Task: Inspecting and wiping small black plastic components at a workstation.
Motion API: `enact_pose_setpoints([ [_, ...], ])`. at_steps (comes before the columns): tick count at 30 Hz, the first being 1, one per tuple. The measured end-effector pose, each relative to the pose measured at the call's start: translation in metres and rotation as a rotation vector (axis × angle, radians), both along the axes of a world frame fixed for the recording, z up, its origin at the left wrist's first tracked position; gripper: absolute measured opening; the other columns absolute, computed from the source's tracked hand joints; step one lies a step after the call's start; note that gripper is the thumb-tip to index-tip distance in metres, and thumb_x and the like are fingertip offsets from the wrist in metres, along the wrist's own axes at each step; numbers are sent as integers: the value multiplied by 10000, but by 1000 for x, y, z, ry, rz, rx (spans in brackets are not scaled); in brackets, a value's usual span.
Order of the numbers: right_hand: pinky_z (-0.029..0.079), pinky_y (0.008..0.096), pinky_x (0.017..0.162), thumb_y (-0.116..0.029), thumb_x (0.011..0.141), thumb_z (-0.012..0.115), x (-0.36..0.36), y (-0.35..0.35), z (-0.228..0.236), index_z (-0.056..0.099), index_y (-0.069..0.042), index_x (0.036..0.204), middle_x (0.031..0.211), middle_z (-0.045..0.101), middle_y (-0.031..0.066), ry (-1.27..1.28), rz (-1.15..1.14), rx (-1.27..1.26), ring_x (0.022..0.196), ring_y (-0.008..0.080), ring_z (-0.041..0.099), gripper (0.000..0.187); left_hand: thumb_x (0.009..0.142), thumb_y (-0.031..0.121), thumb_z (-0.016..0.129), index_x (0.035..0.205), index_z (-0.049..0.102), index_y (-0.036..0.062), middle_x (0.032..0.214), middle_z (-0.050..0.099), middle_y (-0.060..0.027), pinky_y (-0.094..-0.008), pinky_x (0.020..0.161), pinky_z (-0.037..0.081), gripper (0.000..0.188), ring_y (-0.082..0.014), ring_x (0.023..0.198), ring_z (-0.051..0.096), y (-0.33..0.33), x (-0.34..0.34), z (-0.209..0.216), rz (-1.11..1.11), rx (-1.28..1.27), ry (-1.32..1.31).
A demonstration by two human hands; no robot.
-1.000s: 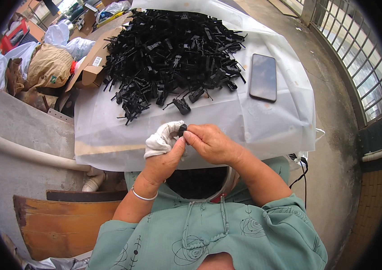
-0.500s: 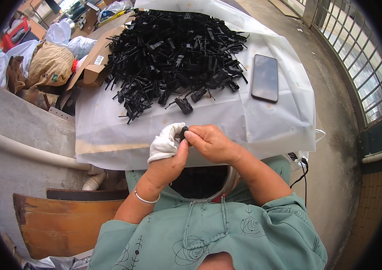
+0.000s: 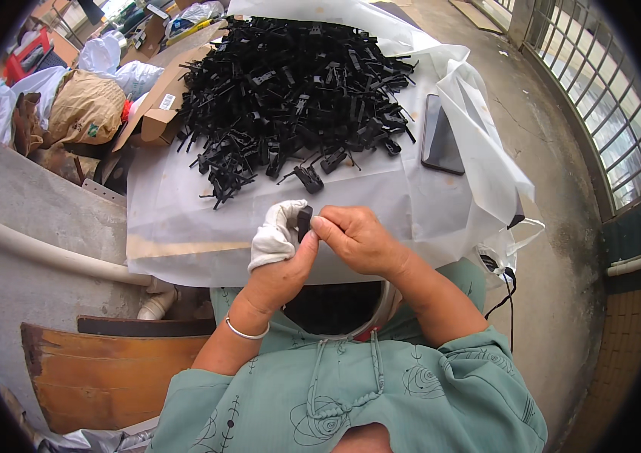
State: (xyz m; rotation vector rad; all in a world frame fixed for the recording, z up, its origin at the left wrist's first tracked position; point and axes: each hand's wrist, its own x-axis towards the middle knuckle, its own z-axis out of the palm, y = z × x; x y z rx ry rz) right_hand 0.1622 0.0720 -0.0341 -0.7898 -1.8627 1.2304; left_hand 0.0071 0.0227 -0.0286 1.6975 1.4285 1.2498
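Between my two hands, just off the table's near edge, is a small black plastic part (image 3: 305, 222). My left hand (image 3: 279, 245), its fingers covered by a white glove with the thumb bare, is closed around the part. My bare right hand (image 3: 354, 238) pinches at the part's right side with thumb and forefinger; what lies between those fingertips is mostly hidden. Beyond them a single black part (image 3: 308, 179) lies at the near edge of a big pile of similar black plastic pieces (image 3: 290, 98).
A white plastic sheet (image 3: 381, 219) covers the table, its right side lifted and folded over part of a phone (image 3: 441, 136). A dark-filled round container (image 3: 335, 308) stands below the table edge at my lap. Cardboard (image 3: 160, 124) and bags (image 3: 86, 106) crowd the left.
The sheet's right edge has blown up and inward, now covering part of the phone. My hands have barely moved; more of the black part shows between them.
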Motion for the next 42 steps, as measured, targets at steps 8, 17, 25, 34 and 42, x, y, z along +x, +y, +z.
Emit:
enact_pose_setpoints([
  [8, 438, 323, 541, -100, 778, 651, 5, 8, -13, 635, -33, 870, 675, 576, 105, -46, -56, 399, 591, 256, 552, 114, 921, 53, 454, 1218, 403, 26, 841, 533, -13, -185, 497, 382, 303, -42, 588, 450, 4, -5, 22, -31, -235, -515],
  [17, 405, 269, 512, -86, 795, 671, 1, 0, -2, 585, -31, 856, 647, 528, 35, 68, -27, 91, 544, 156, 457, 119, 854, 15, 437, 1161, 453, 15, 771, 509, -15, -181, 479, 359, 307, -36, 547, 428, -3, -10, 23, -270, -471, -474],
  [25, 411, 305, 591, -217, 941, 461, 0, -2, -2, 543, 1, 803, 642, 508, 65, 0, 190, -86, 601, 178, 458, 270, 824, 21, 467, 1070, 484, -20, 848, 542, -61, -246, 693, 448, 250, -119, 739, 501, -2, -12, 12, -105, -230, -150],
  [34, 418, 330, 586, -220, 936, 466, -18, -11, -10, 544, 7, 770, 621, 515, 103, -2, 32, 92, 577, 196, 448, 292, 820, 42, 460, 1037, 488, -38, 827, 561, -145, -289, 747, 455, 232, -200, 760, 544, -8, -6, 11, -30, 6, 172],
  [42, 402, 329, 561, -207, 932, 471, 13, 11, 1, 510, 10, 734, 597, 475, 100, -116, -17, -56, 556, 171, 423, 296, 820, 184, 638, 1130, 558, -11, 1009, 604, -186, -346, 813, 463, 375, -318, 929, 580, 13, -27, 51, -170, 28, 759],
])
